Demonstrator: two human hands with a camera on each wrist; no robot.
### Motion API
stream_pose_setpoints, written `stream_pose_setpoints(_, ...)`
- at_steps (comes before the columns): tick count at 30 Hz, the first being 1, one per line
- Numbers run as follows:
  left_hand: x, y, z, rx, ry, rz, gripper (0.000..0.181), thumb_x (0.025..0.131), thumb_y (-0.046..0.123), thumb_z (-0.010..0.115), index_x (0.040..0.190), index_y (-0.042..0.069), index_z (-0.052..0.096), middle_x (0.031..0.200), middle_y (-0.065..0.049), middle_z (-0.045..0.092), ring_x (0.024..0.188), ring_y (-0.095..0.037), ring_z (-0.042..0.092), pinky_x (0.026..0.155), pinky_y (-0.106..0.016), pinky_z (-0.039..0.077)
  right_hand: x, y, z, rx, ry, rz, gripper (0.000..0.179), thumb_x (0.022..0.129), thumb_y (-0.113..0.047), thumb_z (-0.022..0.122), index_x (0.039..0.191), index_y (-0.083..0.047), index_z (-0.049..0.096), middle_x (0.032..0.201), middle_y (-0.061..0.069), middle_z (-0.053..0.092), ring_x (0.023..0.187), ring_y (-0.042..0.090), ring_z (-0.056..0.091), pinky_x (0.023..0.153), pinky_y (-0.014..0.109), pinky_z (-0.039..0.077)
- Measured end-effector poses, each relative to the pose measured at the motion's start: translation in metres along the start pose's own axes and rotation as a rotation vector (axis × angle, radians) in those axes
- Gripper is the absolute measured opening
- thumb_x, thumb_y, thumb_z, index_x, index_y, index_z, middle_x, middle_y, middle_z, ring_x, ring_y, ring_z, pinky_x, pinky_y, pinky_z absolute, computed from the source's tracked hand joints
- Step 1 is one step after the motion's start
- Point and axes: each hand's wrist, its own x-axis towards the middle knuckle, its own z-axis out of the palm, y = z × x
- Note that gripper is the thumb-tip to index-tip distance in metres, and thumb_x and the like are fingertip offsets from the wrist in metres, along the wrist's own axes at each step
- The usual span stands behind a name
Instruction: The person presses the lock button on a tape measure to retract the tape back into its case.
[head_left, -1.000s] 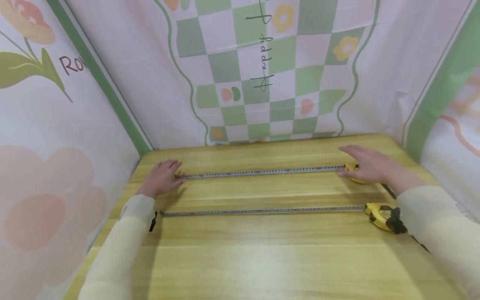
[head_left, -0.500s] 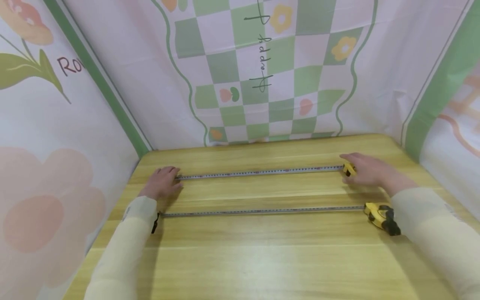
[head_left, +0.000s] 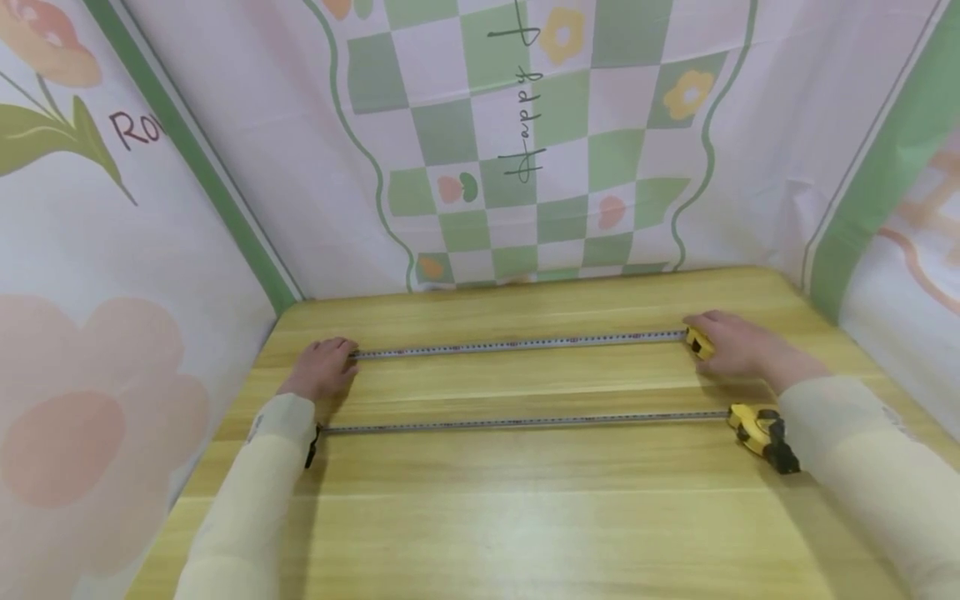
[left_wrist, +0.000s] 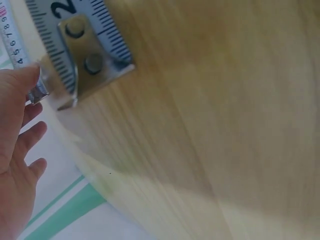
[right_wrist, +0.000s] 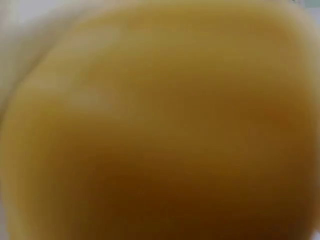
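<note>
Two yellow tape measures lie across the table with their blades drawn out, roughly parallel. My left hand (head_left: 322,368) pinches the hooked end of the far blade (head_left: 517,343) between thumb and index finger; the left wrist view shows that grip on the blade end (left_wrist: 37,92). My right hand (head_left: 738,343) holds the far tape measure's case (head_left: 699,342), its fingers and thumb on either side. The near tape measure (head_left: 761,433) lies by my right sleeve. Its blade (head_left: 525,422) runs left to its end hook (left_wrist: 92,62), large in the left wrist view. A blurred yellow surface (right_wrist: 165,110) fills the right wrist view.
The wooden table (head_left: 510,517) has rounded far corners. A patterned cloth (head_left: 555,150) hangs behind it, with more cloth at both sides. A small black strap (head_left: 311,448) hangs at my left cuff.
Both hands have lowered slightly. The left fingers have closed onto the far blade's end, and the right hand has gone from spread over the far case to holding it.
</note>
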Motion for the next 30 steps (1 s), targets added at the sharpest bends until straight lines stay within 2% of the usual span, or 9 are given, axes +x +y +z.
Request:
stream_pose_setpoints(10,-0.0005,-0.0042,0.0051,0.058,0.062,0.021,0.03,0.096,0.011,0.056,0.122,-0.004,0.058,0.123,-0.021,0.06,0.116,-0.039,0.054,0.104,-0.062,0.034,0.001,0.0004,0.0024,-0.026,0.007,-0.005,0.076,0.08,-0.011,0.073,0.14,0.012,0.034,0.132,0.043,0.037,0.117,0.06,0.039,0.097,0.07,0.033)
stream_pose_setpoints(16,-0.0016,-0.0019,0.0028,0.051,0.07,-0.003,0.027,0.096,0.009,0.054,0.119,-0.003,0.061,0.12,-0.021,0.062,0.114,-0.039,0.056,0.103,-0.062,0.035,-0.0005,0.0025,0.0031,-0.012,0.0,0.012,0.075,0.081,-0.009,0.072,0.141,0.013,0.033,0.132,0.045,0.035,0.116,0.062,0.038,0.096,0.071,0.033)
stream_pose_setpoints(25,-0.0007,0.0018,-0.0001,0.072,0.078,-0.017,0.017,0.092,0.005,0.06,0.106,0.002,0.069,0.107,-0.015,0.068,0.1,-0.034,0.062,0.096,-0.057,0.044,-0.0017,0.005,0.0037,-0.021,0.019,-0.031,0.071,0.082,-0.006,0.073,0.138,0.015,0.035,0.128,0.045,0.039,0.113,0.061,0.042,0.095,0.069,0.036)
stream_pose_setpoints(30,-0.001,0.0026,-0.0027,0.088,0.07,-0.021,0.018,0.092,0.004,0.058,0.105,0.002,0.07,0.108,-0.017,0.068,0.101,-0.035,0.062,0.095,-0.057,0.044,-0.0022,0.0068,0.0041,-0.023,0.016,-0.029,0.07,0.082,-0.006,0.073,0.138,0.014,0.036,0.129,0.044,0.039,0.114,0.06,0.042,0.095,0.068,0.036)
